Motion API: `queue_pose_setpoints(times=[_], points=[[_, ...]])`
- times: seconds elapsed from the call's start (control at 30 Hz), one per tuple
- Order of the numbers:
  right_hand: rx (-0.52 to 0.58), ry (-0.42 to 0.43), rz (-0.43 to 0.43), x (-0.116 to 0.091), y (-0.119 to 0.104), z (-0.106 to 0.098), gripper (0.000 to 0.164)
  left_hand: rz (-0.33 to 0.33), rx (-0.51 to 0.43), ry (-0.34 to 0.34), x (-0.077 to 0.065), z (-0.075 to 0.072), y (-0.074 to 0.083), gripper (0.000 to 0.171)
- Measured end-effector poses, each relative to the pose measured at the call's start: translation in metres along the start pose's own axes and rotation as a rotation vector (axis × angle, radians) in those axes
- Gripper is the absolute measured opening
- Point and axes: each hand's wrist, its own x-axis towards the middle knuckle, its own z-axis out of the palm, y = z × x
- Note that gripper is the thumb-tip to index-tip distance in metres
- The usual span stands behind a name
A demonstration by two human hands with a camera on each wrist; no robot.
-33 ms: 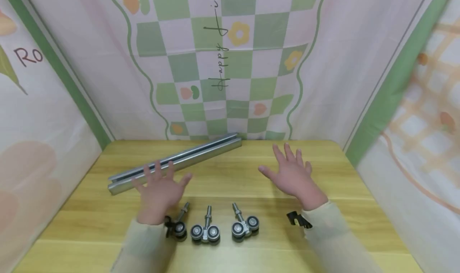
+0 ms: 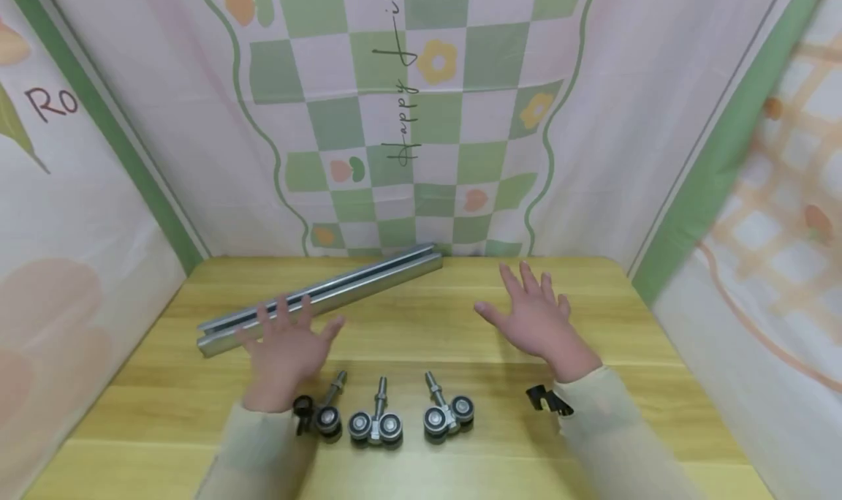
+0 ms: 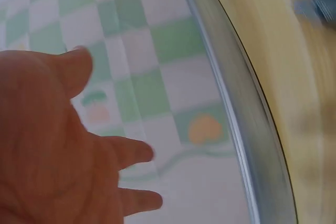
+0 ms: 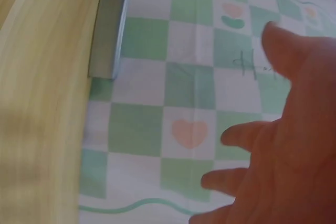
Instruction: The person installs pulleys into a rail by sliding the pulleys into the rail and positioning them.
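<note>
Left grip (image 2: 289, 354), a bare hand: released, fingers spread, nothing held. In the head view its fingertips overlap the steel rail (image 2: 349, 291); left wrist view shows the fingers apart from it, so no hold there. Right grip (image 2: 536, 324), also a bare hand: released, thumb out, fingers spread, nothing held, to the right of the rail's far end.

Rail lies diagonally on the wood-look counter (image 2: 408, 346): near end at left, far end by the back edge. Long slot runs along its top.

Three roller units sit in a row at the front of the counter, well apart from the rail, threaded stems pointing away from the person. Left unit (image 2: 328, 418) is beside the left wrist, partly covered by a small black piece (image 2: 303, 411) at that cuff. Middle unit (image 2: 376, 427) and right unit (image 2: 449, 414) are in plain view, stems leaning toward different sides.

Similar black piece (image 2: 549, 400) at the right cuff. Pale sleeves (image 2: 259, 449) on both arms. Green-and-white checked cloth (image 2: 437, 120) behind the counter, lettering and flowers on it.
</note>
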Motion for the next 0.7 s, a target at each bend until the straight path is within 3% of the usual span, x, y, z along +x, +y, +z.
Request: queue_pose_setpoints(times=[0.13, 0.33, 0.53, 0.7], points=[[0.043, -0.002, -0.062, 0.014, 0.008, -0.003, 0.101, -0.016, -0.041, 0.035, 0.006, -0.004, -0.039, 0.103], [0.131, -0.025, -0.134, 0.041, 0.018, 0.0, 0.096, -0.036, -0.125, 0.026, 0.009, -0.012, -0.093, 0.099], [0.288, -0.064, -0.153, 0.066, 0.028, 0.002, 0.094, -0.074, -0.231, -0.025, 0.011, -0.024, -0.132, 0.099], [0.389, -0.09, -0.143, 0.083, 0.031, 0.003, 0.094, -0.151, -0.413, -0.085, 0.013, -0.031, -0.158, 0.104]])
